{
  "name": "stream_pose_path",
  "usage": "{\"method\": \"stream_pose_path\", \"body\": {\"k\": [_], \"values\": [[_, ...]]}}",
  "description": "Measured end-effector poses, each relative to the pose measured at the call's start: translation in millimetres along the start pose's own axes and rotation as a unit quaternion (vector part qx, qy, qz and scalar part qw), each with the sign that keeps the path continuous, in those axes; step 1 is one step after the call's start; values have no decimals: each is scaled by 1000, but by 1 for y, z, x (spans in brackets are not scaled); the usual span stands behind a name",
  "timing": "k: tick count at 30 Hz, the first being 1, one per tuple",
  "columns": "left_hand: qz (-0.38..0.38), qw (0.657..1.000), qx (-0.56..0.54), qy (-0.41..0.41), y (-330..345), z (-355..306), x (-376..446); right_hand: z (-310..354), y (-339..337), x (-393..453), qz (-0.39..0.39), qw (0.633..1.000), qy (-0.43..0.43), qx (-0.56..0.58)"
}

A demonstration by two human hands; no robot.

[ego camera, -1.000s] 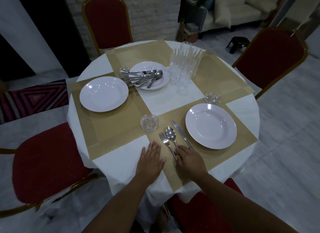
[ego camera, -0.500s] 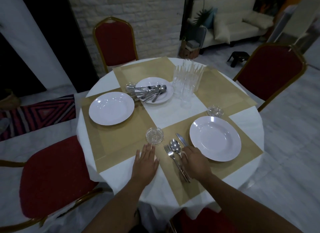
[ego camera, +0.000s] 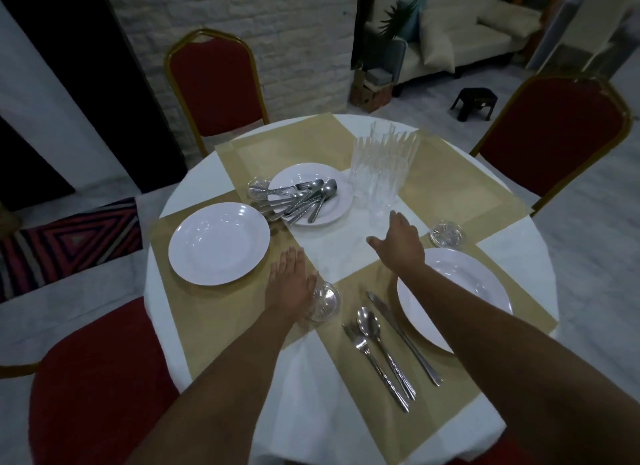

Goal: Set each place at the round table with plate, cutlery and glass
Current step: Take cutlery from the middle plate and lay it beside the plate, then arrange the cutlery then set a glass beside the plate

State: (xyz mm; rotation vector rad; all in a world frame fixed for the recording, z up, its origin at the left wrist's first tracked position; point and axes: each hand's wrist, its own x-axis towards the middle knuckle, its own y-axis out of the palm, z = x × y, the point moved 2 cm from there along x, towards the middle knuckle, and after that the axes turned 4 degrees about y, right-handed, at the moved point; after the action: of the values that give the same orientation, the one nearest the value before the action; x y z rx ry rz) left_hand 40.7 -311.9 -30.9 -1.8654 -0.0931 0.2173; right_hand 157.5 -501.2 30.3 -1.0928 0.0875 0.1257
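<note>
Your right hand (ego camera: 398, 241) is stretched out over the white cloth at the middle of the round table (ego camera: 512, 243), fingers spread and loose, gripping nothing, just short of the cluster of clear ribbed drinking glasses (ego camera: 381, 168). Your left hand (ego camera: 291, 281) lies flat with straight fingers on the gold woven placemat (ego camera: 221, 312), holding nothing, its thumb side just beside a small clear cut-glass dish (ego camera: 323, 302); you cannot tell whether it touches the dish. At the place nearest you, a white round plate (ego camera: 481, 288) sits partly under your right forearm, with a steel knife (ego camera: 403, 336), steel spoon (ego camera: 379, 343) and steel fork (ego camera: 372, 364) laid side by side to its left. A second white plate (ego camera: 219, 243) rests on the left placemat with no cutlery beside it. A third white plate (ego camera: 325, 210) farther back carries a heap of spare steel cutlery (ego camera: 298, 200). Another small glass dish (ego camera: 446, 233) stands beyond your right hand, and one more (ego camera: 258, 187) beside the heap.
</note>
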Motion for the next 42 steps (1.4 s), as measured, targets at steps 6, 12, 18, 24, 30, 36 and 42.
{"method": "stream_pose_path", "body": {"k": [6,12,18,24,30,36,42], "values": [[80,995,-13,57,20,-6,66,17,1,73,-48,976,131,167],[114,986,33,115,42,-14,114,23,7,115,-104,958,153,221],[87,986,55,130,58,-11,119,16,22,130,-127,947,161,249],[106,986,49,118,60,-13,124,6,17,144,-115,944,171,258],[103,991,20,79,55,-31,129,-1,7,147,-98,950,139,262],[101,990,12,100,62,-52,127,-5,5,144,-91,947,114,286],[83,988,-5,128,70,-82,125,-21,-23,125,-164,928,117,314]]}}
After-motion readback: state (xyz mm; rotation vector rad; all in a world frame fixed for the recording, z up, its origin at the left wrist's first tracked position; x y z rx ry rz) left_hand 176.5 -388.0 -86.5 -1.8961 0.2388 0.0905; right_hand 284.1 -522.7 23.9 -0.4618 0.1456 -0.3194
